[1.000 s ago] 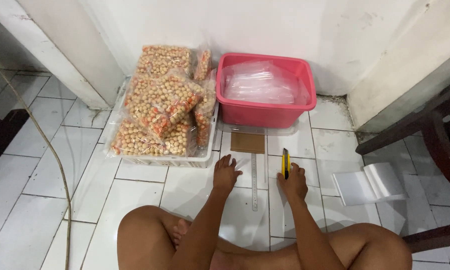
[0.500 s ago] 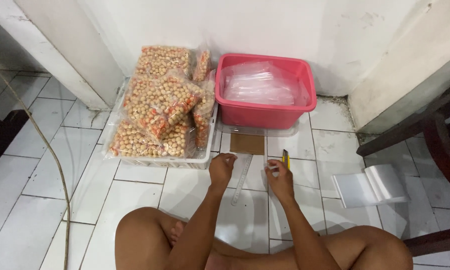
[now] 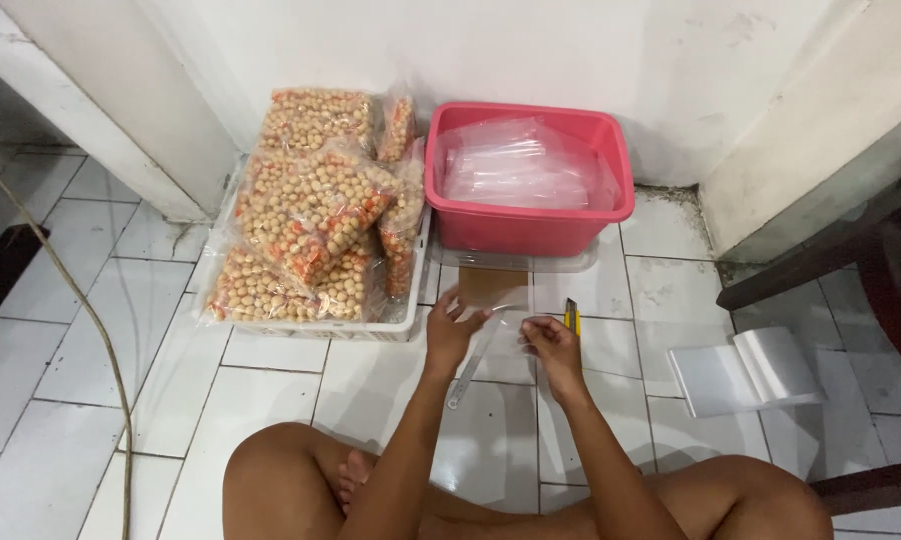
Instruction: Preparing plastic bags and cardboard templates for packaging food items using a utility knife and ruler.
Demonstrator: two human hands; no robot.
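Clear plastic bag (image 3: 501, 325) is pinched between left hand (image 3: 453, 330) and right hand (image 3: 551, 345), with bare tiled floor (image 3: 271, 400) alongside.

Head view, steeply down, close.

A white tiled floor (image 3: 91, 370) carries everything. Against the wall stands a pink rectangular plastic tub (image 3: 529, 228); touching its left side is a white plastic tray (image 3: 316, 328) piled with clear bags of tan round snacks. In front of the tub lie a brown cardboard piece (image 3: 491, 285), a yellow utility knife (image 3: 572, 315) and, further right, a stack of clear plastic bags (image 3: 746, 370).
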